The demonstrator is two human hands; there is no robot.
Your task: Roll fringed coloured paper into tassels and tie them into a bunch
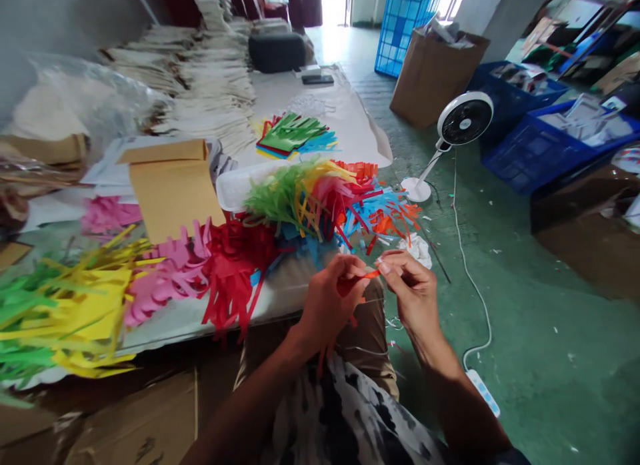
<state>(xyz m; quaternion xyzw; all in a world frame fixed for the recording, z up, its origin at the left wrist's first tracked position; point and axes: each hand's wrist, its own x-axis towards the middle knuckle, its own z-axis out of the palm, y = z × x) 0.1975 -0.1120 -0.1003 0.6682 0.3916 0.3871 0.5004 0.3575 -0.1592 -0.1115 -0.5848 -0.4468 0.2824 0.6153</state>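
My left hand [327, 303] is closed around a bundle of red-orange fringed paper strips [371, 274], and loose red strips hang below its fingers over my lap. My right hand [411, 286] pinches the tip of the same orange strip between thumb and forefinger. Both hands hover just in front of the table edge, beside a heap of green, yellow, red and blue fringed paper [325, 198].
On the table [345, 111] lie more fringed paper piles: red [233, 268], pink [160, 278], yellow [95, 305], plus a brown envelope [173, 188] and stacked cloth bags [215, 85]. A white floor fan [460, 125], its cable, a power strip [483, 391], blue crates and cardboard boxes stand on the green floor.
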